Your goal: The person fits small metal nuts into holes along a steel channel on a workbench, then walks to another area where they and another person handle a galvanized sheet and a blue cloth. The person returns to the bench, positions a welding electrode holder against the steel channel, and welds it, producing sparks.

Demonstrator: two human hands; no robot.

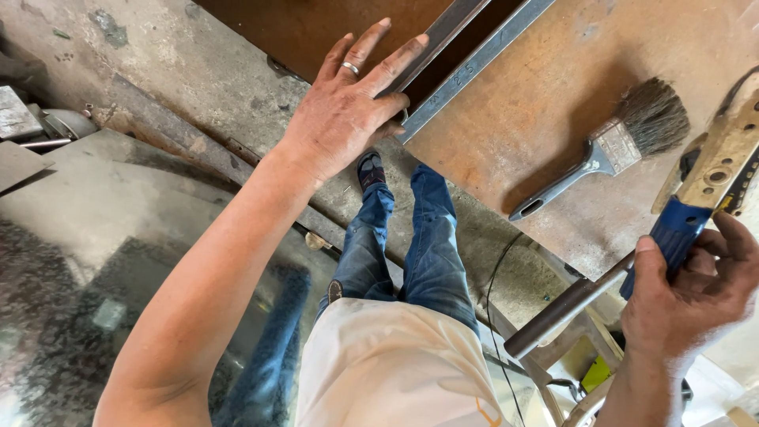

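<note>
The steel angle bar [466, 67] runs diagonally from the workbench's [545, 119] near edge toward the far right. The left hand [348, 107] lies spread flat on its near end. The right hand [696, 292] grips a blue-handled tool [708, 190]; a paintbrush [609, 154] lies between.

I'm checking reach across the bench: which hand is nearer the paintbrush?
Right. The right hand, gripping a blue-handled tool, sits just below and right of the paintbrush. The left hand rests on metal bars well to its left.
</note>
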